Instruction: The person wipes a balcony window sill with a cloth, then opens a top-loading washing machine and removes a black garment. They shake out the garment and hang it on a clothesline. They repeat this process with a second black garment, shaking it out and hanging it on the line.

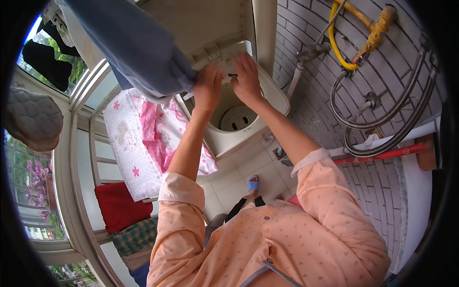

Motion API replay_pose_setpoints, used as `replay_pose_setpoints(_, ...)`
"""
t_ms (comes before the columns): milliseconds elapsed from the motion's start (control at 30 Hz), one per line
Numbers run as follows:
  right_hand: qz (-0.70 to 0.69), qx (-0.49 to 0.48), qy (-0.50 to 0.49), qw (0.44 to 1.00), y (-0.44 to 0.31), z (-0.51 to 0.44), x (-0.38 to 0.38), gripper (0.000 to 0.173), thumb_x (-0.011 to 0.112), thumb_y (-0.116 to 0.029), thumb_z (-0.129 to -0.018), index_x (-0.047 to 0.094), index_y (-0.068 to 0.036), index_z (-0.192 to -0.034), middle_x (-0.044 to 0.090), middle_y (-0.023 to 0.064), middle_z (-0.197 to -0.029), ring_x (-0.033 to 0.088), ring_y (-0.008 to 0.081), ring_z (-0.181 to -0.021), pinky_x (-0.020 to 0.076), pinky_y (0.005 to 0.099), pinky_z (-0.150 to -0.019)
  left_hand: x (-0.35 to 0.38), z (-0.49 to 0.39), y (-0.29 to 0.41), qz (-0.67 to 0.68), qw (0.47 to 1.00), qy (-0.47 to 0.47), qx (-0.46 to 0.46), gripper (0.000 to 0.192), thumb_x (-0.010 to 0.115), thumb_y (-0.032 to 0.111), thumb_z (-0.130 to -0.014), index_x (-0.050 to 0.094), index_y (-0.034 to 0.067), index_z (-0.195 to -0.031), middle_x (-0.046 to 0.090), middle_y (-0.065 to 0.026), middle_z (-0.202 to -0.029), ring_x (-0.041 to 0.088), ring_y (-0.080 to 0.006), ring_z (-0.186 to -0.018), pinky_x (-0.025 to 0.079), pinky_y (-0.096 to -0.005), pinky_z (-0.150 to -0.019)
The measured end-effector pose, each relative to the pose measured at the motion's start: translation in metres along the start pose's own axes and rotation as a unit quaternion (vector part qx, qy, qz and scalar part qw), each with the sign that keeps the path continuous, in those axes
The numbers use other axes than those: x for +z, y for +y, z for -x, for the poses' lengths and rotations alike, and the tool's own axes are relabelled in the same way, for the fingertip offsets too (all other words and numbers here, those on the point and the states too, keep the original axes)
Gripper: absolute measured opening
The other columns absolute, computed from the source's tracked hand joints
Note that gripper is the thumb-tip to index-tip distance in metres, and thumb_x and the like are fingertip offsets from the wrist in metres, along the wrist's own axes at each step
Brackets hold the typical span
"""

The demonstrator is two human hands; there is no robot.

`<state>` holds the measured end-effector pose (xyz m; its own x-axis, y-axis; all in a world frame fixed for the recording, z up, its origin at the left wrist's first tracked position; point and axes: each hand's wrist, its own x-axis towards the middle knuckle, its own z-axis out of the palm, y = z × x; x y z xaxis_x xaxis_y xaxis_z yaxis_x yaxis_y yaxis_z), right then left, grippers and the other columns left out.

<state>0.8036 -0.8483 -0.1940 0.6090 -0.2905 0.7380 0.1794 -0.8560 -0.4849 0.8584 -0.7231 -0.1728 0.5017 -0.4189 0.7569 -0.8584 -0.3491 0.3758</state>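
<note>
My left hand (208,89) is raised, its fingers apart and slightly blurred. It is right beside the lower end of a hanging blue garment (140,50); whether they touch I cannot tell. Over the round opening of a top-loading washing machine's tub (217,111), my right hand (246,79) hovers with fingers spread and nothing seen in it. Down in the tub lies a perforated disc (238,119) with two dark slots. The machine's lid (204,21) stands raised behind both hands, and its pale body (247,138) surrounds the tub.
To the left, a pink and white patterned cloth (125,143) covers a surface beside the machine. Red cloth (120,206) and checked cloth (138,233) hang below it. Yellow pipe (380,32) and braided hoses (387,122) run along the tiled wall (315,97) at right.
</note>
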Motion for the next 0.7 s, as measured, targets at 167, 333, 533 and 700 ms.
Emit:
replay_pose_setpoints(167,-0.012,0.005,0.004,1.0,0.014,-0.03,0.019,0.071,0.051,0.011,-0.065,0.04,-0.007,-0.133,0.033,0.0181,-0.139,0.027,0.0372,-0.131,0.0278,0.0429,-0.107,-0.012,-0.008,0.012,-0.051,0.993,0.045,0.095,0.052,0.056,-0.002,-0.078,0.042,-0.002,-0.129,0.045,-0.0261,-0.129,0.043,-0.0395,-0.121,0.038,-0.0422,-0.097)
replay_pose_setpoints(333,-0.132,0.049,-0.029,0.99,0.024,-0.057,0.027,0.074,0.05,0.009,-0.066,0.038,-0.01,-0.136,0.028,0.0143,-0.145,0.023,0.0322,-0.136,0.0275,0.0363,-0.109,-0.013,-0.005,0.005,-0.009,0.998,0.051,0.024,0.06,0.055,-0.002,-0.075,0.038,-0.003,-0.132,0.041,-0.0271,-0.133,0.037,-0.04,-0.126,0.029,-0.0431,-0.105)
replay_pose_setpoints(533,-0.24,0.086,-0.04,0.966,0.039,-0.065,0.009,0.068,0.051,0.006,-0.071,0.041,-0.012,-0.136,0.031,0.0114,-0.145,0.027,0.0264,-0.136,0.0276,0.0335,-0.108,-0.03,-0.037,-0.033,0.0,0.986,0.042,-0.159,0.057,0.059,0.012,-0.081,0.041,-0.002,-0.132,0.046,-0.0211,-0.132,0.041,-0.0311,-0.126,0.03,-0.0356,-0.104)
replay_pose_setpoints(700,-0.127,0.114,-0.044,0.984,0.073,0.023,-0.002,0.05,0.053,0.002,-0.077,0.049,-0.007,-0.127,0.042,0.0127,-0.137,0.038,0.029,-0.128,0.033,0.0354,-0.105,-0.043,-0.04,-0.038,0.13,0.973,0.072,-0.174,0.038,0.056,0.003,-0.079,0.056,0.002,-0.117,0.056,-0.0182,-0.12,0.05,-0.0305,-0.116,0.037,-0.0343,-0.099)
